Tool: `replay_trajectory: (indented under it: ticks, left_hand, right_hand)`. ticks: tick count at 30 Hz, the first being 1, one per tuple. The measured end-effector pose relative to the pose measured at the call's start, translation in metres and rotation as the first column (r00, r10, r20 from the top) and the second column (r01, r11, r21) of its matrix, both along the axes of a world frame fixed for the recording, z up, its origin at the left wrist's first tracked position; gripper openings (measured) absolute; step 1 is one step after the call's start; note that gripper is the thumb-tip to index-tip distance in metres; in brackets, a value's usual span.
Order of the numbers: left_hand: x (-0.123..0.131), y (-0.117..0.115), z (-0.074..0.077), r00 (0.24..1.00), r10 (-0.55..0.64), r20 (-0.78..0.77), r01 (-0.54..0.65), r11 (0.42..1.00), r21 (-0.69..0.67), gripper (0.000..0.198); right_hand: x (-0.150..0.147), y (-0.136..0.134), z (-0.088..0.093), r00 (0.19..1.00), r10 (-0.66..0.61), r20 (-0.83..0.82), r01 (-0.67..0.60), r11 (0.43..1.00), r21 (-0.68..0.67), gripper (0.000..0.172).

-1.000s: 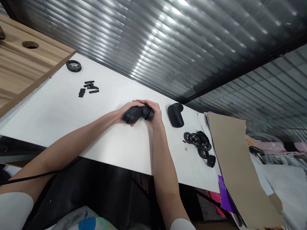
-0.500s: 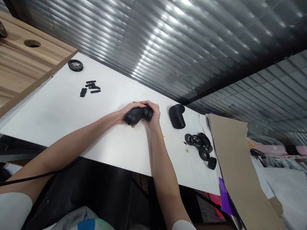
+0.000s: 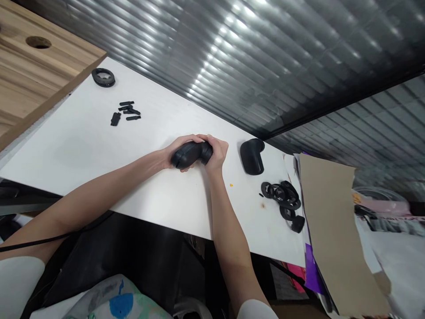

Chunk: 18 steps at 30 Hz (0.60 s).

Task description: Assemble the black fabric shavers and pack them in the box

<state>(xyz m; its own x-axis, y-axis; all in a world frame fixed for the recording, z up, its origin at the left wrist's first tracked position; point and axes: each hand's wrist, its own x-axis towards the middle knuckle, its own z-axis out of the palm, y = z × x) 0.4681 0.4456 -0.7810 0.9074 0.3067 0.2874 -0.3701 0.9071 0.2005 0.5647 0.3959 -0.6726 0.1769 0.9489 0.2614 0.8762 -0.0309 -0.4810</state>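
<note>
Both hands grip a black, bent plastic housing (image 3: 188,155) over the middle of the white table. My left hand (image 3: 175,147) wraps its wider, rounded end from behind, with fingertips showing below it. Around the narrower right end, my right hand (image 3: 217,153) is closed, its fingers meeting the left ones along the top. What the fingers cover on the far side is hidden. A similar black curved housing (image 3: 252,157) lies on the table to the right, apart from the hands.
Several black rings (image 3: 282,195) are piled at the right, beside a brown cardboard sheet (image 3: 327,221). Several flat black strips (image 3: 129,110) and a black ring (image 3: 103,77) lie on the left of the white table (image 3: 159,195). A wooden board (image 3: 49,75) borders it; corrugated metal (image 3: 199,57) rises behind.
The housing has turned slightly in my hands, and my right hand has shifted a little around its narrow end. The whole view has also shifted slightly.
</note>
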Motion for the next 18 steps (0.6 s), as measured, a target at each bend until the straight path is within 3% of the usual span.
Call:
replay_trajectory:
  ticks: [7,13,18]
  left_hand:
    - [0.000,-0.001,-0.005,0.993,-0.099,0.068,0.098,0.995,0.021,0.030]
    - [0.000,0.004,-0.008,0.985,-0.163,0.053,0.161,0.986,0.049,0.036]
    - [-0.002,0.007,-0.007,0.986,-0.165,0.019,0.164,0.985,0.048,0.037]
  right_hand:
    - [0.001,-0.007,-0.002,0.992,0.070,0.107,-0.075,0.996,0.046,0.047]
    - [0.010,-0.008,0.001,0.940,0.219,0.263,-0.227,0.974,0.000,0.048]
    - [0.022,-0.005,0.001,0.912,0.265,0.313,-0.259,0.964,-0.063,0.049]
